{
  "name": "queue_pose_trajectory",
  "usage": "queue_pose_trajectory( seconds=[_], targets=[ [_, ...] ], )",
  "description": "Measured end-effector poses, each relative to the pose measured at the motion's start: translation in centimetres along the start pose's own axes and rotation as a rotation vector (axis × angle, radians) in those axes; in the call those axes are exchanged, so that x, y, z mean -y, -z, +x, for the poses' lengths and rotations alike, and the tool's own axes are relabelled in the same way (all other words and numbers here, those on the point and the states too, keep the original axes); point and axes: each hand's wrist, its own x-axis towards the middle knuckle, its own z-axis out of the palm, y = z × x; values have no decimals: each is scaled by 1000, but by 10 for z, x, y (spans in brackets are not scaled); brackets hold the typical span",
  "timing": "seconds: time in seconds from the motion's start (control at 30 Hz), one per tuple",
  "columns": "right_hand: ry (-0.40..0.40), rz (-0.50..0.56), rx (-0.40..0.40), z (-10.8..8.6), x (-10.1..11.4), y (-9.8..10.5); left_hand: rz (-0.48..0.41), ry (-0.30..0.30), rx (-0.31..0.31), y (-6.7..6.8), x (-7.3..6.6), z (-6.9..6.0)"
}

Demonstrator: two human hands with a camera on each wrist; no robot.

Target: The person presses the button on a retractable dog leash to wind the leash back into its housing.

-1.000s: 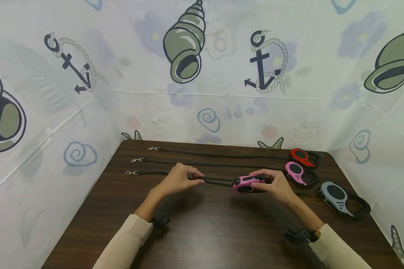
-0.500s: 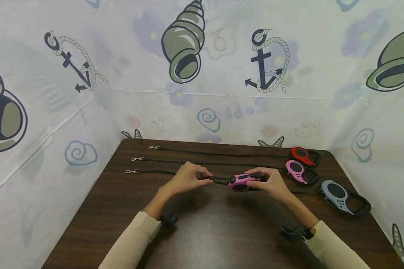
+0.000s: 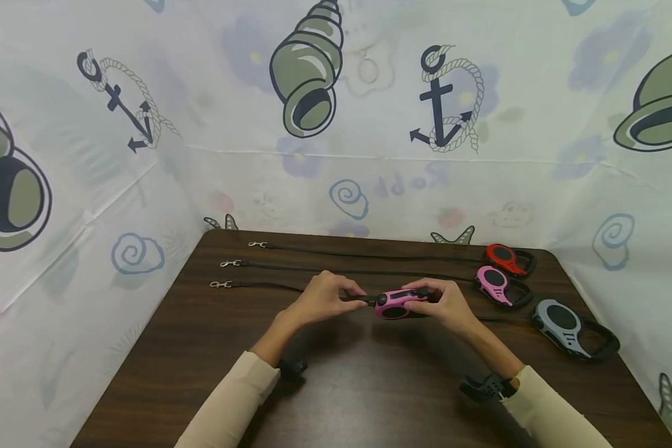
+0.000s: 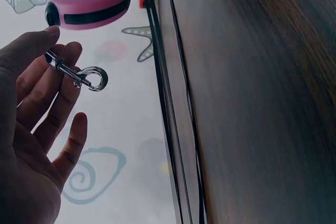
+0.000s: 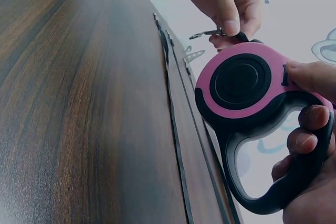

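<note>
A pink and black retractable leash (image 3: 394, 304) is held above the table by the right hand (image 3: 447, 307), whose fingers curl round its black handle (image 5: 310, 156) with the thumb on the pink casing (image 5: 278, 66). Close beside the casing's front end, the left hand (image 3: 327, 297) pinches the short leash end by its silver clip (image 4: 79, 74). In the left wrist view the clip's hook points away from the left fingers (image 4: 39, 93). Very little cord shows between the left hand and the casing.
On the table (image 3: 336, 398), a red leash (image 3: 504, 258), another pink leash (image 3: 494, 284) and a grey leash (image 3: 560, 323) lie at the right. Their cords stretch left to silver clips (image 3: 257, 244), roughly parallel. A patterned cloth (image 3: 381, 205) hangs behind the table.
The left hand has moved right, up to the held leash, and the cord between them has shortened. The right hand has shifted slightly left with the casing.
</note>
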Motion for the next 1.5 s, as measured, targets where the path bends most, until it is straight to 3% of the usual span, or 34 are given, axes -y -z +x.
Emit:
queue_pose_trajectory(
  seconds=[0.67,1.0,1.17,1.5],
  targets=[
    [51,-47,-7,-5,-4,-5,44,7,-14,-19,-14,2],
    [-14,-98,-25,-9,-5,-2,4,-7,-54,-27,-14,-1],
    [-80,-110,-25,-12,-6,-1,-49,16,-18,-31,-17,-4],
    [-162,-109,15,-21,-14,2,-136,151,118,-42,-21,-7]
  ],
)
